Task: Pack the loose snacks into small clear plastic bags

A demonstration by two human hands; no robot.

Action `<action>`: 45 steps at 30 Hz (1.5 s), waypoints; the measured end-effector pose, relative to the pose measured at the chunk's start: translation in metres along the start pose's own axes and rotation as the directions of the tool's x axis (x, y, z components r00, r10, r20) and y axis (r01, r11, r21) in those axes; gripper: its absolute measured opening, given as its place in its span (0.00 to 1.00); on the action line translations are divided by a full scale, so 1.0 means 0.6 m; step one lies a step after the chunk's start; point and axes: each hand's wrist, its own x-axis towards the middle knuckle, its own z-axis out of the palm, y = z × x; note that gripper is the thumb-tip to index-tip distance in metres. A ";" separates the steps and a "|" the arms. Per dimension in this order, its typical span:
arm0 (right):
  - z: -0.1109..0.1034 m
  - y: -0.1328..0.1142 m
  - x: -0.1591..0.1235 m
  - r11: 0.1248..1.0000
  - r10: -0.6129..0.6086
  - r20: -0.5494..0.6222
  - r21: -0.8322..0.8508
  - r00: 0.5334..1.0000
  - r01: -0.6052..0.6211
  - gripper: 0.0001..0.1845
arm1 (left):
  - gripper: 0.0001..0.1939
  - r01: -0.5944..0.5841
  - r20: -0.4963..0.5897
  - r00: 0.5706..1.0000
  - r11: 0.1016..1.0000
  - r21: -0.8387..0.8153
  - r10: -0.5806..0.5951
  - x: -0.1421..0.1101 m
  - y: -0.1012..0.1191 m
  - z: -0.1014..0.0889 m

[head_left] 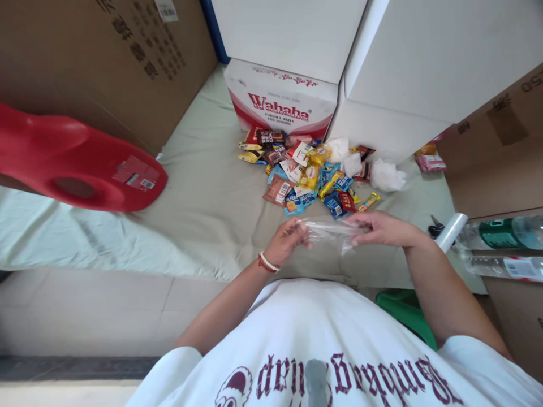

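Observation:
A clear plastic bag (328,229) is stretched sideways between my two hands, just in front of my body. My left hand (291,237) pinches its left end, with a beaded bracelet (268,263) on that wrist. At the other end, the fingers of my right hand (377,228) are closed on the plastic. Just beyond the bag lies a loose pile of small wrapped snacks (309,174) in blue, yellow, red and brown packets. Several crumpled white bundles (387,175) sit along the pile's right side.
Behind the snacks stands a Wahaha water carton (282,102) beside white boxes (382,127). A red jug (85,164) lies at left near a brown carton (114,73). At right are a clear plastic roll (452,232), plastic bottles (500,233) and pink packets (431,163).

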 end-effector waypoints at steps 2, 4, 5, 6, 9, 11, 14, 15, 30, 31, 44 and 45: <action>0.004 0.019 0.020 0.997 0.023 -0.005 -0.079 1.000 -0.023 0.20 | 0.26 0.080 -0.107 0.991 0.997 0.022 -0.077 -0.019 -0.003 -0.015; 0.006 0.033 0.039 1.000 -0.010 -0.113 -0.013 0.994 0.009 0.20 | 0.28 0.198 -0.140 0.973 0.974 0.107 -0.183 -0.039 -0.001 -0.034; 0.006 0.037 0.048 0.997 -0.033 -0.169 0.068 0.985 0.045 0.21 | 0.28 0.260 -0.129 0.961 0.955 0.143 -0.243 -0.050 0.001 -0.044; 0.007 0.040 0.057 0.981 -0.048 -0.201 0.172 0.978 0.084 0.21 | 0.29 0.311 -0.114 0.949 0.936 0.165 -0.295 -0.062 0.004 -0.055; 0.020 0.041 0.094 0.858 -0.039 -0.185 0.497 0.982 0.128 0.23 | 0.29 0.392 -0.144 0.917 0.908 0.145 -0.372 -0.100 0.007 -0.087; 0.036 0.038 0.130 0.803 -0.010 -0.145 0.588 0.989 0.094 0.25 | 0.28 0.410 -0.208 0.900 0.906 0.102 -0.383 -0.125 0.006 -0.108; 0.057 0.024 0.192 0.922 0.026 -0.165 0.385 0.986 0.040 0.18 | 0.27 0.432 -0.371 0.862 0.884 0.178 -0.346 -0.158 0.002 -0.137; 0.061 0.016 0.210 0.973 0.012 -0.218 0.226 0.976 0.039 0.15 | 0.26 0.426 -0.485 0.837 0.857 0.290 -0.252 -0.168 0.002 -0.146; 0.255 0.081 0.058 0.643 -0.545 0.193 -0.528 0.816 0.554 0.20 | 0.24 -0.245 0.260 0.961 -0.149 0.958 0.093 -0.039 0.036 -0.168; 0.245 0.106 0.043 0.669 -0.530 0.178 -0.513 0.829 0.537 0.20 | 0.27 -0.241 0.250 0.968 -0.175 0.955 0.035 -0.037 0.029 -0.174; 0.098 -0.081 0.262 0.395 -0.662 0.131 -0.776 0.738 0.492 0.24 | 0.29 0.144 -0.122 0.970 -0.094 0.985 0.211 -0.108 -0.063 -0.097; 0.106 -0.106 0.306 0.339 -0.642 0.186 -0.801 0.744 0.493 0.25 | 0.29 0.158 -0.139 0.967 -0.074 0.985 0.214 -0.108 -0.061 -0.098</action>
